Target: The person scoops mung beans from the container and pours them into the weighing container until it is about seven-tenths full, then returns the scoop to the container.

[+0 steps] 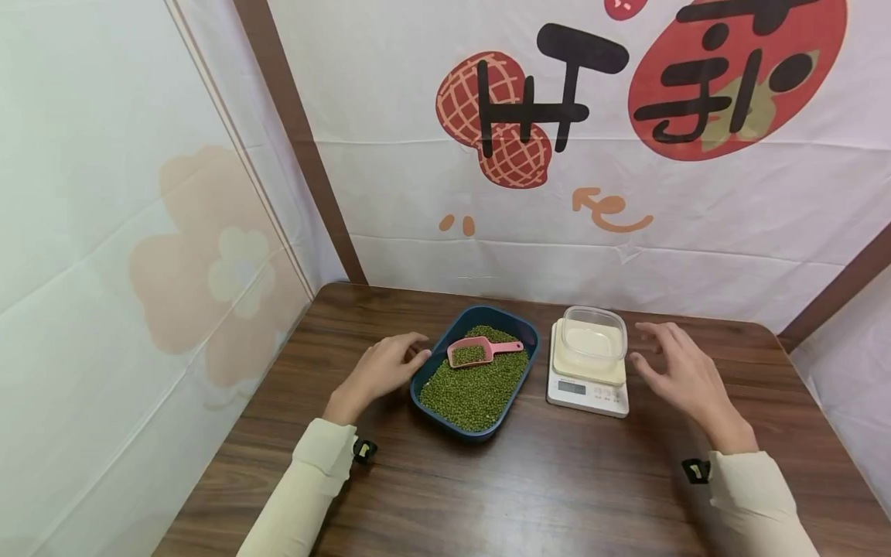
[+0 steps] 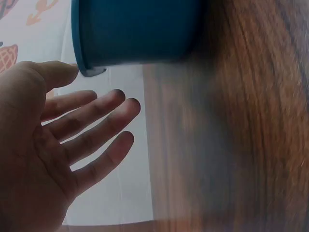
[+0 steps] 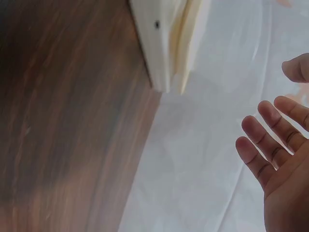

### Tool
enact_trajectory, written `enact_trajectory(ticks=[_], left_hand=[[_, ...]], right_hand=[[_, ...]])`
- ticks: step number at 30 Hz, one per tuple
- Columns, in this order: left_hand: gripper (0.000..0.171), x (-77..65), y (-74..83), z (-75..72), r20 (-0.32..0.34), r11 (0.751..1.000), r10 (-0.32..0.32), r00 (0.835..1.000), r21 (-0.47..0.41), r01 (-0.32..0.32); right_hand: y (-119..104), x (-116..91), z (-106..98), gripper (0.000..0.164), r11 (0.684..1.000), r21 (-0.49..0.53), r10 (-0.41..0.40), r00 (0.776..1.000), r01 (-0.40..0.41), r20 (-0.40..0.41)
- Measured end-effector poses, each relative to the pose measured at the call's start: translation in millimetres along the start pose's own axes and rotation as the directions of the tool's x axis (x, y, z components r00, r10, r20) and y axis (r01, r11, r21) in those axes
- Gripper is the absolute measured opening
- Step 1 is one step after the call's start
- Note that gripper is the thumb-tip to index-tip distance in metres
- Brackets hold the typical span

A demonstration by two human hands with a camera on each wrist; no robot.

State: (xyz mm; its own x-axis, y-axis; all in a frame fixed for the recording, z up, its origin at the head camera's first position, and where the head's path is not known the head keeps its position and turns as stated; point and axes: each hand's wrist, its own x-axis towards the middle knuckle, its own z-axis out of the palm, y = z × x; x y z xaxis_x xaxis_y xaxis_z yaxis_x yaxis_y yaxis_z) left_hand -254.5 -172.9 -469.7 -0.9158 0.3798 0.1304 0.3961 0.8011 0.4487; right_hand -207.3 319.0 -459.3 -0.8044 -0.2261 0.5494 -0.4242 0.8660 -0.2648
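Note:
A blue tub (image 1: pixel 426 402) holds green mung beans (image 1: pixel 468 398), and a pink scoop (image 1: pixel 503 347) with beans in it lies on top. My left hand (image 1: pixel 385 365) is beside the tub's left edge, thumb near the rim and fingers spread; the left wrist view shows the tub's outer wall (image 2: pixel 137 34) above the palm. To the right, a white kitchen scale (image 1: pixel 588 393) bears a clear plastic container (image 1: pixel 594 334). Just right of them hovers my right hand (image 1: pixel 681 375), relaxed and holding nothing. In the right wrist view the scale's side (image 3: pixel 157 43) stands apart from the fingers.
Everything stands on a dark wooden table (image 1: pixel 529 495). A white printed cloth (image 1: pixel 390 186) hangs behind the table's back edge, and another pale cloth (image 1: pixel 83 309) runs along the left side.

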Motion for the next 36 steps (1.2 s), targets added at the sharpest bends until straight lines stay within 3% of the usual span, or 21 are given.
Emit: enact_trajectory(ticks=[9,16,22,28,36], left_hand=[[0.032,-4.3,4.0,9.0,0.031,1.0,0.024,0.999,-0.003,-0.024],[0.034,-5.4,7.3,10.8,0.057,1.0,0.021,0.998,-0.017,-0.02],[0.036,-6.0,5.8,12.4,0.098,0.993,0.052,0.994,-0.109,-0.041],[0.042,-8.5,3.4,14.6,0.173,0.964,0.071,0.982,-0.263,-0.023],[0.042,-9.2,-0.1,16.9,0.182,0.949,0.108,0.977,-0.31,-0.048]], right_hand=[[-26,6,9,0.045,0.995,0.02,-0.098,0.992,0.1,-0.077],[-49,8,15,0.044,0.992,0.036,-0.118,0.99,0.12,-0.072],[-66,11,26,0.044,0.984,0.063,-0.16,0.983,0.166,-0.087],[-81,15,42,0.039,0.977,0.089,-0.191,0.98,0.196,-0.059],[-98,19,63,0.034,0.965,0.158,-0.214,0.977,0.21,0.007]])
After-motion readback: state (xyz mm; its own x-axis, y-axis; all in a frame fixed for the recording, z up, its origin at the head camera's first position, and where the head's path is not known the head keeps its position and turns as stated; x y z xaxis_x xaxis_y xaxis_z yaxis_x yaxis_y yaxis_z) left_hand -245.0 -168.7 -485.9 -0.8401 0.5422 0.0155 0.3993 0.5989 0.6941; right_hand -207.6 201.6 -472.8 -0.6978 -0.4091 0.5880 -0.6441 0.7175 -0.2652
